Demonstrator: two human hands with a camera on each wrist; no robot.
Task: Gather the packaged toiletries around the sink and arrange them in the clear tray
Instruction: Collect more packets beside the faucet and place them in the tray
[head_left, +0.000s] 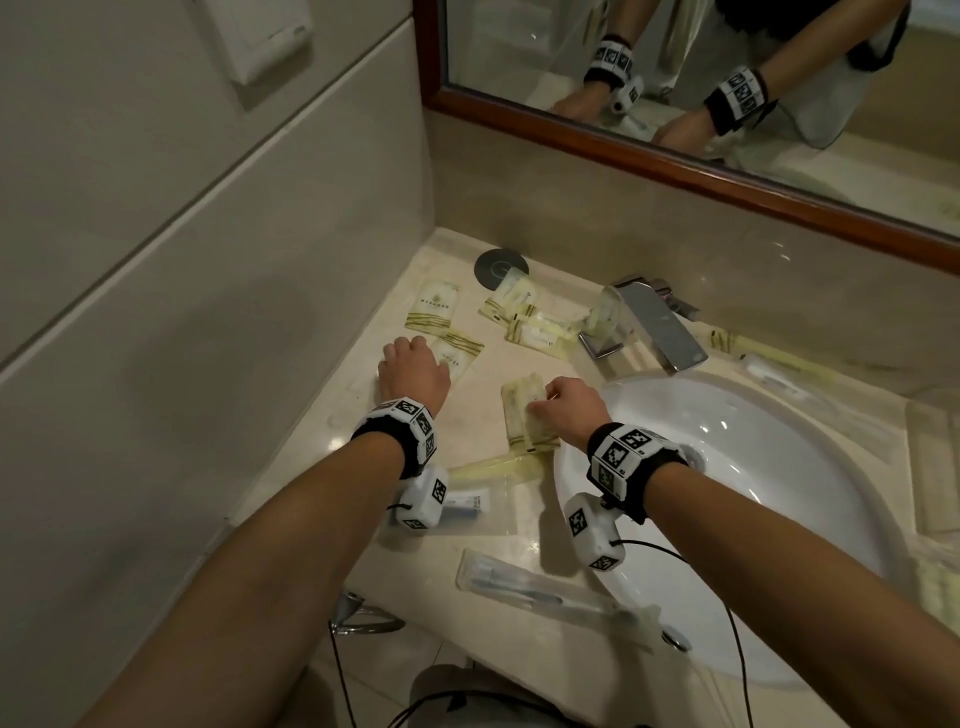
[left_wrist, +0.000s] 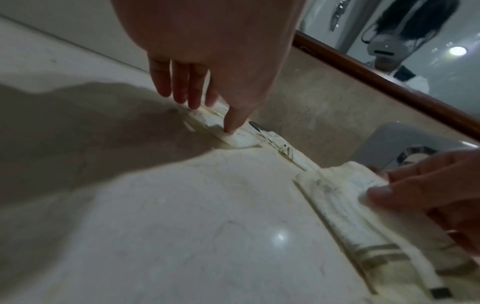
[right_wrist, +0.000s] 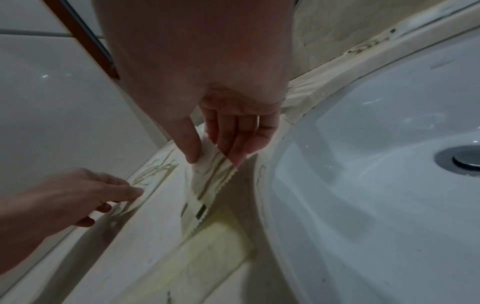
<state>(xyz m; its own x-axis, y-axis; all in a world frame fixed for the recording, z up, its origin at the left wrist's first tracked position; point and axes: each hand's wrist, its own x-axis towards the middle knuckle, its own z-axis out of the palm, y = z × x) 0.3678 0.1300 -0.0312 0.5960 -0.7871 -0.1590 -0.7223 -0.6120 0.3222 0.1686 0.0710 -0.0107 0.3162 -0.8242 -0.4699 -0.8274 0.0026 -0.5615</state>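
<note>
Cream packets with olive stripes lie scattered on the marble counter left of the sink. My right hand pinches a small stack of packets between thumb and fingers; in the right wrist view the stack hangs from the hand, tilted above the counter. My left hand reaches with straight fingers to a flat packet; in the left wrist view its thumb presses on that packet. The clear tray sits at the far right edge.
More packets lie by the wall and the chrome faucet. A long yellow packet and a wrapped toothbrush lie near the front edge. A black round disc sits at the back corner.
</note>
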